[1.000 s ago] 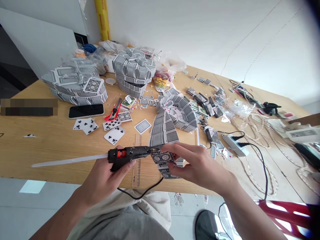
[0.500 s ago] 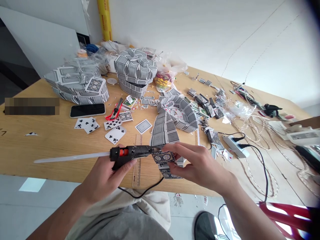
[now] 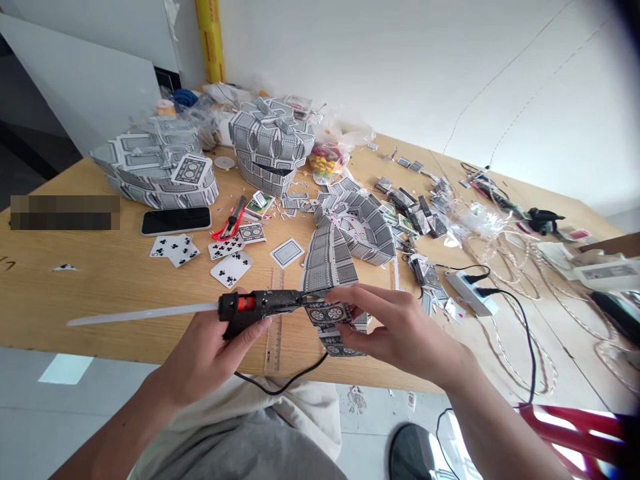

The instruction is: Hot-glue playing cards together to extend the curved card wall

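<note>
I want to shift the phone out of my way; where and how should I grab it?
I'd grip the phone by its left end, from the left and above, fingers on both long edges. It lies flat with bare tabletop beside that end, whereas the card-covered model crowds its far side and playing cards its near side.

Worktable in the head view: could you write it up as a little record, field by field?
Left hand: holds black glue gun
Glue stick: whitish, poking from the gun's rear
Right hand: pinches folded-card strip at the nozzle
Left side: dark-screened phone
Right side: power strip, two plugs in
Under the hands: clear ruler
</note>
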